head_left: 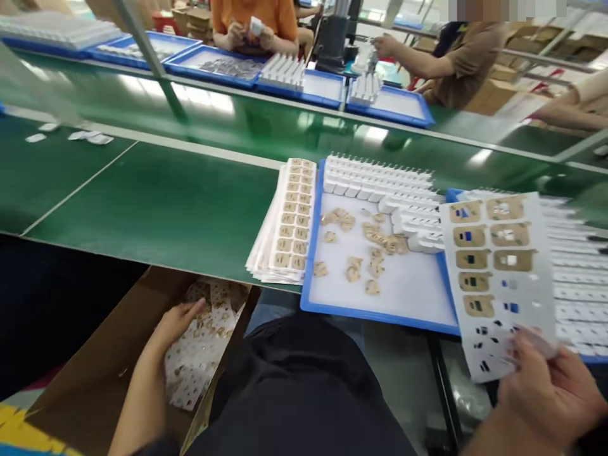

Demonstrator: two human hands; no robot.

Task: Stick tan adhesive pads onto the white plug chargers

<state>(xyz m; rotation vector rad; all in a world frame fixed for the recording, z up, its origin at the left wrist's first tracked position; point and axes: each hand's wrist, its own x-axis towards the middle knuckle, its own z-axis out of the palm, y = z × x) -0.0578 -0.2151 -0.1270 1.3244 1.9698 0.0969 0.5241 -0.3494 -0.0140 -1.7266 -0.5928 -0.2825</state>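
While R fingers [528, 356] grip, sheet [496, 285] points fwd lengthwise.

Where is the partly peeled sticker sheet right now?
In the head view, the sheet is at the right, held in the right hand, just right of the blue-rimmed tray with loose tan pieces.

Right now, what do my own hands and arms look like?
Your left hand and right hand are both ungloved. A dark sleeve shows on your left arm at the bottom edge, leaving the rest bare. I see no watch or band there; the right hand is too blurred for small details.
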